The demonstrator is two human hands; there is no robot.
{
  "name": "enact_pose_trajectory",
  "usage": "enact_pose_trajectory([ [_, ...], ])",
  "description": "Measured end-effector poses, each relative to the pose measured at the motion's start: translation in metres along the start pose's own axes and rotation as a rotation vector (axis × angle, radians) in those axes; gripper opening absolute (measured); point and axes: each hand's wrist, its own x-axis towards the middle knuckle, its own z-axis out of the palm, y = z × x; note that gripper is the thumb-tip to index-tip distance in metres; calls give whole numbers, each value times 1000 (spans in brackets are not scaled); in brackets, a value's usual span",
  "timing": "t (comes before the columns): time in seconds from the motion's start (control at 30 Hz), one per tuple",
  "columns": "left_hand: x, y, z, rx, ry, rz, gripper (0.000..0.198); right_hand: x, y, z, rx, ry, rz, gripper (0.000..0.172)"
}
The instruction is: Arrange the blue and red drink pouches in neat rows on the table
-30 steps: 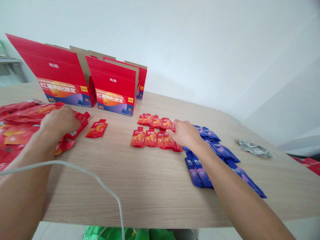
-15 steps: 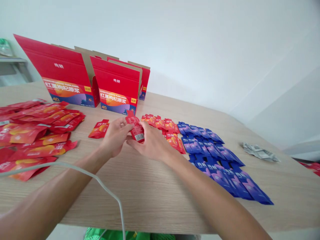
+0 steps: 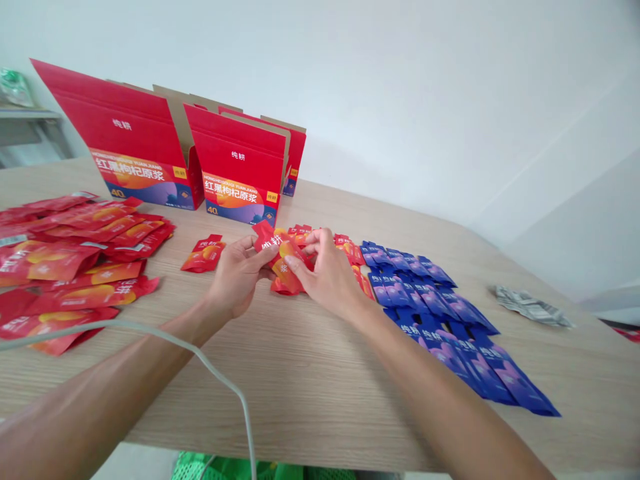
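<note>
Both my hands meet over the middle of the wooden table [image 3: 320,393]. My left hand [image 3: 239,273] and my right hand [image 3: 327,277] pinch the same red pouch [image 3: 277,252] between their fingers, a little above the rows of red pouches [image 3: 345,248] laid on the table. A single red pouch [image 3: 204,255] lies just left of my left hand. Rows of blue pouches [image 3: 440,313] lie to the right of my right forearm. A loose heap of red pouches [image 3: 70,257] covers the table's left side.
Open red cartons [image 3: 237,170] stand at the back of the table, a larger one [image 3: 127,147] to their left. A crumpled silver wrapper [image 3: 533,308] lies at the far right. A white cable [image 3: 165,343] crosses my left forearm.
My left hand left the heap of red pouches and came to the middle. My right hand joined it, and the red pouch between them has been turned from its barcode side to its printed side.
</note>
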Motion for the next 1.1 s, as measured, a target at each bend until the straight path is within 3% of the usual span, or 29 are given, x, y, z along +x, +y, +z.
enact_pose_trajectory([
  [0.07, -2, -3, 1, 22, 4, -3, 47, -1, -4, 0, -137, 34, -67, 45],
  [0.23, -4, -10, 1, 60, -43, -7, 49, 1, -13, 0, -404, -42, -169, 35],
  [0.4, -3, -10, 2, 78, -71, -2, 49, 3, -17, -4, -520, -69, -250, 35],
  [0.67, -3, -6, 5, 77, -117, 24, 46, 15, -26, -24, -480, -133, -138, 31],
  [0.87, 1, 5, -3, 130, -38, 116, 30, 46, -3, -49, -655, -153, 13, 38],
  [1.0, 5, 7, -6, 163, 27, 134, 23, 55, 23, -37, -756, -284, 200, 47],
  [1.1, 6, 6, -6, 173, 30, 146, 22, 54, 36, -21, -758, -327, 244, 46],
])
